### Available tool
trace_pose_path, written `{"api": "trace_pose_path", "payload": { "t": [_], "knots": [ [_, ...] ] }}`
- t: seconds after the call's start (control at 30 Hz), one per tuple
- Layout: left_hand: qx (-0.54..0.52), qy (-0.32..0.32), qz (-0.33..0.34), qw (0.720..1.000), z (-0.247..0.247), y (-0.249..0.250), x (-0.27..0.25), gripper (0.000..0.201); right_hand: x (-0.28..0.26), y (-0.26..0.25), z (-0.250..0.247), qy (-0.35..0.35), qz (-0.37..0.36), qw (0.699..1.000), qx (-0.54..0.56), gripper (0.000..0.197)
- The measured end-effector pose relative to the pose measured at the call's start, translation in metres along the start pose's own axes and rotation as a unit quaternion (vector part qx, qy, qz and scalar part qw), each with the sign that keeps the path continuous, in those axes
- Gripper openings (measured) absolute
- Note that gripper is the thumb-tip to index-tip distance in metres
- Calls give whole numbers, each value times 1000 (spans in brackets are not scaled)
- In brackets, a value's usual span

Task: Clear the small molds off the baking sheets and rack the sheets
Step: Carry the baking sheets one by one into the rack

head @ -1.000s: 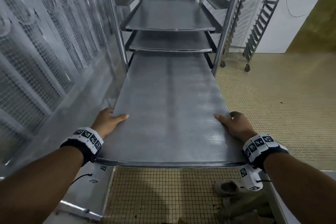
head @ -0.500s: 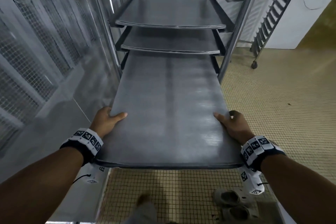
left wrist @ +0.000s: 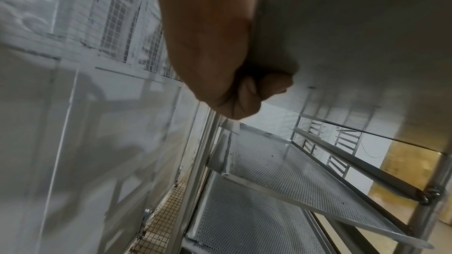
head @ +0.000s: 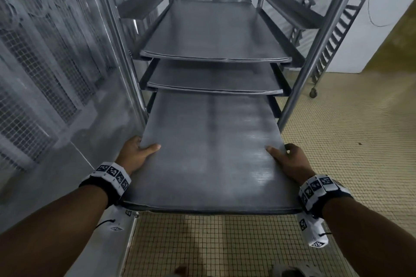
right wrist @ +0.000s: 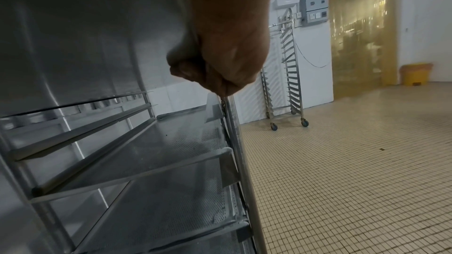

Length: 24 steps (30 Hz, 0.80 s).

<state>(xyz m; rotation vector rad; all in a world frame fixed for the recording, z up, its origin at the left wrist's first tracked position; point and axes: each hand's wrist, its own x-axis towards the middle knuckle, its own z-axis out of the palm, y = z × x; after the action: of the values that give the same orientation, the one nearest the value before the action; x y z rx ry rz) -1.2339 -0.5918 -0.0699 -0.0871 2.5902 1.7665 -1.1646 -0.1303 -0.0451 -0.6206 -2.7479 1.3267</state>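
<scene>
Commercial bakery: wheeled tray racks (right wrist: 286, 92); tiled floor (head: 351, 141); strip curtain (right wrist: 359, 32)

Right hand (right wrist: 227, 53) gripping the edge of a steel baking sheet (right wrist: 85, 32) seen from below, perforated sheets (right wrist: 156, 154) racked underneath, empty wheeled rack (right wrist: 286, 92) beyond, tiled floor (right wrist: 354, 171), yellow strip curtain (right wrist: 359, 32)
</scene>
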Motion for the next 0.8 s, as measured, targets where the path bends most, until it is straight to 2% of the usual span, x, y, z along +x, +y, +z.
{"api": "trace_pose_path", "payload": {
  "t": [0.07, 0.2, 0.3, 0.43, 0.6, 0.77, 0.8],
  "knots": [
    [-13, 6, -19, 1000, 0, -3, 16, 41, 12, -3, 2, -2, 7, 1000, 6, 57],
    [0, 10, -12, 1000, 4, 1, 41, 34, 33, -13, 6, 5, 9, 1000, 5, 52],
    [-3, 2, 2, 1000, 4, 3, 58, 39, 45, -21, 7, 3, 7, 1000, 3, 42],
    [3, 3, 2, 1000, 6, 6, 77, 22, 62, -26, 11, 8, 2, 1000, 0, 43],
    [13, 6, 0, 1000, 8, 10, 97, 27, 84, -28, 15, 25, -18, 999, 11, 45],
    [43, 21, -8, 999, 12, 13, 104, 29, 98, -30, 17, 38, -17, 999, -12, 70],
    [49, 24, -11, 998, 12, 13, 104, 29, 98, -32, 17, 39, -15, 999, -15, 70]
  ]
}}
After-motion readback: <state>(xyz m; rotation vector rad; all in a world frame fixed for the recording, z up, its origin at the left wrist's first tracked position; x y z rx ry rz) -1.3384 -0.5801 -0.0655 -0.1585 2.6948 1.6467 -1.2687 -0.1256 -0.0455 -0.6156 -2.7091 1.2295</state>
